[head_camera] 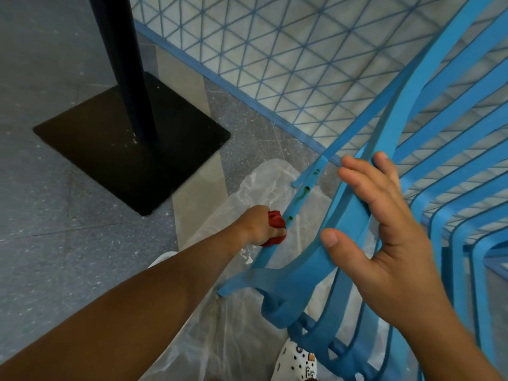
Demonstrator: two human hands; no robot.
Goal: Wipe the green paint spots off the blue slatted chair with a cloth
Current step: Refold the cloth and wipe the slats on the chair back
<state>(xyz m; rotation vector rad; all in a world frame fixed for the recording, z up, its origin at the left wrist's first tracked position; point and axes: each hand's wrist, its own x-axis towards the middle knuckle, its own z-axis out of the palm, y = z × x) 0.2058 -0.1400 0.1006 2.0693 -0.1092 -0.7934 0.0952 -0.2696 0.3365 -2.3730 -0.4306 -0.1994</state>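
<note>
Wiping step underway: left hand [259, 225] clenches a bunched red cloth [275, 226] and presses it against an outer slat of the blue chair [428, 149], low on that slat. Green spots [301, 194] sit on the same slat just above the cloth: one smeared streak, small dots above and below it, the nearest dot right beside the cloth. So the job looks early, most paint not yet off. Right hand [384, 229] has a released grip, fingers straight and spread, palm laid on the neighbouring slats, probably steadying the chair. Chair fills the right side, seems tilted; slats are thin, flat, curved strips, smooth matte finish, likely painted metal or plastic, cannot tell which. Cloth looks soft and thick, crumpled into a wad. Next move likely calls for sliding the cloth up along the slat over the streak with firm pressure while the right hand holds the chair steady. Clear crinkled plastic sheet [233, 320] lies on the speckled grey floor [55, 188] under the chair. Black square base [132, 141] with a dark pole stands to the left.
</note>
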